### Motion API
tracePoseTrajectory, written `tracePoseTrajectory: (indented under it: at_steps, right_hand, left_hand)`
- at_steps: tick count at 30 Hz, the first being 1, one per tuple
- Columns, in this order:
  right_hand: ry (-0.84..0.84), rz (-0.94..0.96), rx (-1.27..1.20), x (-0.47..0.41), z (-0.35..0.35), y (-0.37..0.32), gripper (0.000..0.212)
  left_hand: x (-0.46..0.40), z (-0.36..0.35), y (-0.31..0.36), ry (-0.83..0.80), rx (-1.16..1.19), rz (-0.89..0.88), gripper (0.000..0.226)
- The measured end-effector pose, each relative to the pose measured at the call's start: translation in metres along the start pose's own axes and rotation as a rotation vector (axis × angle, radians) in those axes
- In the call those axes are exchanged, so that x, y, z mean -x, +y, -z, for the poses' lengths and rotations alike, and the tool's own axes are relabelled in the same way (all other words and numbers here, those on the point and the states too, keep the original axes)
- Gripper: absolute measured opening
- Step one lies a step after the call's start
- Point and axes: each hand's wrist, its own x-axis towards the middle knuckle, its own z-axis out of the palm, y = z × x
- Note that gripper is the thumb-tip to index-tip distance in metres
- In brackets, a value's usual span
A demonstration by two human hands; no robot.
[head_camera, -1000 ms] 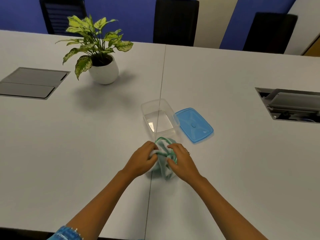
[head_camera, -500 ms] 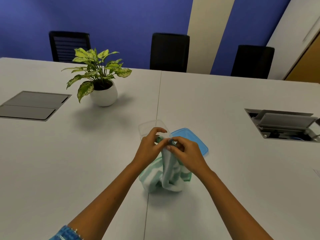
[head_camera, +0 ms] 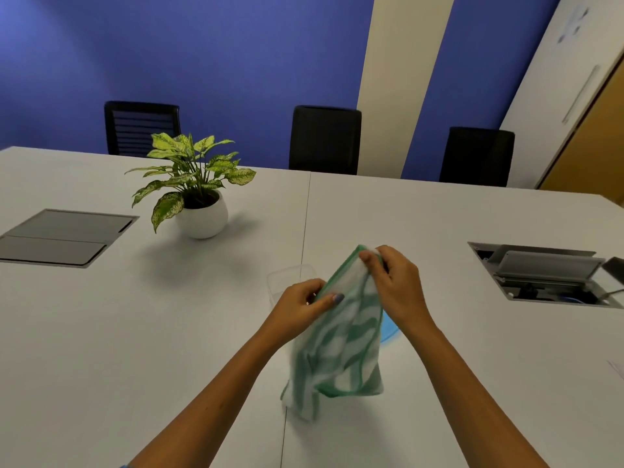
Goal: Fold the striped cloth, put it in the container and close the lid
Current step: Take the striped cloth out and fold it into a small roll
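A blue wall with a cream stripe backs a white table (head_camera: 439, 224), and three black chairs (head_camera: 326, 140) stand along its far edge. At about ten o'clock from the hands sits a potted plant (head_camera: 199, 194) in a round white pot. Both hands hold the striped cloth (head_camera: 341, 339) up above the table, near its middle seam. The left hand (head_camera: 300, 307) pinches the cloth's green-bound top edge between thumb and fingers; the right hand (head_camera: 395, 282), higher and at one o'clock from the left, has its fingers closed on the upper corner. The cloth hangs down loose and unfolded. The clear container (head_camera: 287, 280) stands just beyond the left hand, partly hidden. A sliver of the blue lid (head_camera: 388, 334) shows beside the cloth, under the right wrist.
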Motion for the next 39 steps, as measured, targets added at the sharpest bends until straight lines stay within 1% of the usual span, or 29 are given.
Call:
tracePoseTrajectory:
  at_steps: [3, 9, 14, 16, 18, 19, 22, 23, 24, 25, 27, 28, 29, 30, 33, 34, 36, 38, 39]
  right_hand:
    - [0.109, -0.005, -0.025, -0.009, 0.016, 0.000, 0.038]
    - [0.240, 0.028, -0.087, -0.028, 0.049, -0.005, 0.023]
    - [0.354, 0.106, -0.043, -0.053, 0.077, -0.023, 0.023]
    - [0.391, 0.146, -0.042, -0.064, 0.088, -0.035, 0.023]
    - [0.444, 0.184, -0.058, -0.074, 0.098, -0.047, 0.028]
    - [0.482, 0.201, -0.073, -0.079, 0.102, -0.054, 0.029]
    - [0.588, 0.235, -0.132, -0.089, 0.109, -0.068, 0.021]
    - [0.595, 0.241, -0.144, -0.091, 0.110, -0.071, 0.020]
    - [0.585, 0.244, -0.143, -0.091, 0.109, -0.073, 0.021]
    - [0.563, 0.248, -0.125, -0.091, 0.109, -0.075, 0.024]
    - [0.466, 0.251, -0.071, -0.091, 0.102, -0.075, 0.029]
    - [0.404, 0.252, -0.053, -0.089, 0.097, -0.075, 0.030]
    - [0.341, 0.257, -0.042, -0.086, 0.092, -0.076, 0.030]
    - [0.280, 0.265, -0.034, -0.083, 0.085, -0.076, 0.027]
    - [0.082, 0.265, -0.029, -0.074, 0.066, -0.081, 0.012]
    - [0.010, 0.248, -0.033, -0.070, 0.060, -0.083, 0.011]
    - [-0.091, 0.199, -0.037, -0.064, 0.048, -0.085, 0.016]
    - [-0.112, 0.159, -0.054, -0.060, 0.041, -0.085, 0.019]
    - [-0.107, 0.144, -0.070, -0.059, 0.040, -0.083, 0.019]
  left_hand:
    - [0.003, 0.005, -0.018, -0.015, -0.068, 0.023, 0.042]
    - [0.015, 0.017, -0.052, -0.071, -0.246, 0.105, 0.031]
    - [0.029, 0.024, -0.086, -0.093, -0.418, 0.214, 0.028]
    - [0.035, 0.029, -0.093, -0.084, -0.440, 0.237, 0.021]
    - [0.039, 0.035, -0.095, -0.036, -0.410, 0.251, 0.013]
    - [0.040, 0.038, -0.094, 0.020, -0.373, 0.256, 0.013]
    - [0.037, 0.050, -0.088, 0.238, -0.269, 0.294, 0.024]
    - [0.035, 0.055, -0.086, 0.279, -0.289, 0.321, 0.029]
    - [0.032, 0.061, -0.086, 0.281, -0.337, 0.365, 0.032]
    - [0.027, 0.067, -0.085, 0.232, -0.410, 0.416, 0.033]
    - [0.016, 0.076, -0.077, 0.044, -0.600, 0.493, 0.032]
    - [0.010, 0.079, -0.068, -0.027, -0.651, 0.475, 0.038]
    - [0.003, 0.081, -0.056, -0.065, -0.640, 0.422, 0.047]
    - [-0.003, 0.082, -0.038, -0.072, -0.571, 0.345, 0.055]
    - [-0.018, 0.076, 0.038, -0.045, -0.175, 0.089, 0.065]
    - [-0.022, 0.072, 0.063, -0.049, -0.085, 0.008, 0.065]
    - [-0.032, 0.062, 0.105, -0.045, -0.005, -0.139, 0.063]
    - [-0.040, 0.055, 0.131, -0.010, 0.013, -0.260, 0.055]
    - [-0.044, 0.052, 0.138, 0.013, 0.002, -0.309, 0.048]
